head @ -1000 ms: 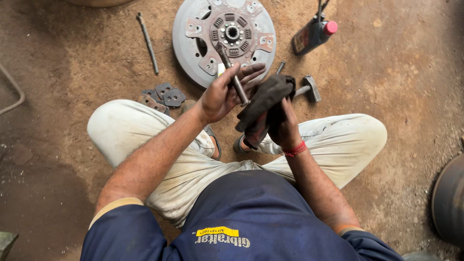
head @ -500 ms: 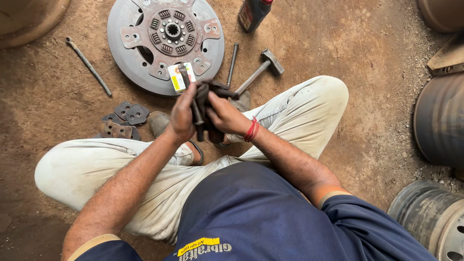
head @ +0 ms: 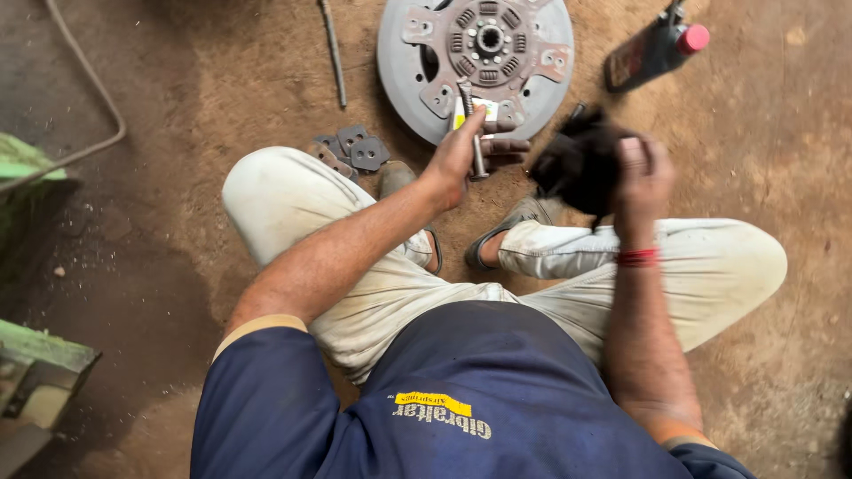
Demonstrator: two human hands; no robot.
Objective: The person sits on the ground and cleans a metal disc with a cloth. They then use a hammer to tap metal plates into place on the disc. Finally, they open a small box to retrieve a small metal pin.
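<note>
I sit cross-legged on a dirt floor. My left hand grips a short metal punch and a small white and yellow tube, held upright just below a round grey clutch disc. My right hand, with a red band on the wrist, clutches a dark greasy rag to the right of the punch, apart from it. The rag is blurred by motion.
Several small dark metal plates lie left of my knee. A thin steel rod lies beside the disc. A dark bottle with a red cap lies at top right. A green machine part and a hose are at left.
My hands have come apart: the right hand pulled the rag away to the right, off the punch. The left hand still holds the punch and tube. The view shifted left.
</note>
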